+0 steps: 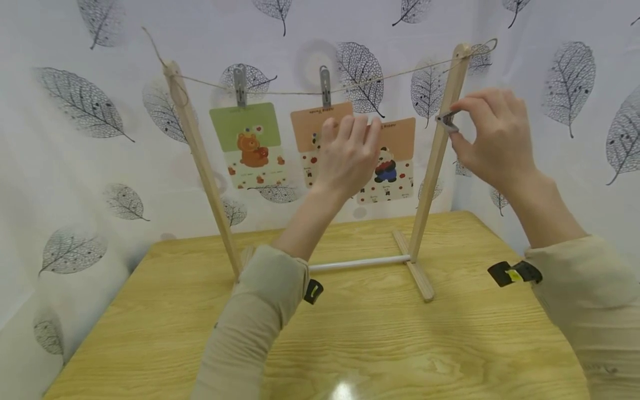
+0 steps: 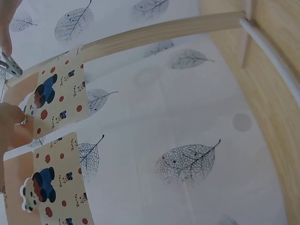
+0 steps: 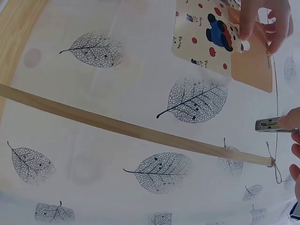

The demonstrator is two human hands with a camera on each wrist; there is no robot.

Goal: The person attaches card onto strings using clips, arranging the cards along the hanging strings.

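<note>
My left hand (image 1: 348, 155) pinches an orange-and-cream panda card (image 1: 395, 166), which hangs just below the string (image 1: 405, 71). In the right wrist view, the thumb lies over the orange half of that card (image 3: 206, 35). A grey clothespin (image 1: 448, 119) is pinched between the thumb and fingers of my right hand (image 1: 500, 136), beside the right wooden post (image 1: 436, 161). A second panda card (image 1: 304, 130) is clipped to the string by another grey clothespin (image 1: 325, 86), partly hidden behind my left hand. To its left hangs a green bear card (image 1: 247, 145) under its own clothespin (image 1: 240, 84).
The string runs from the left post (image 1: 202, 166) to the right post, sagging in the middle. A white rod (image 1: 360, 263) joins the stand low down, above the wood-grain table (image 1: 400, 344). Behind is a white curtain (image 1: 165, 150) with dark leaf prints.
</note>
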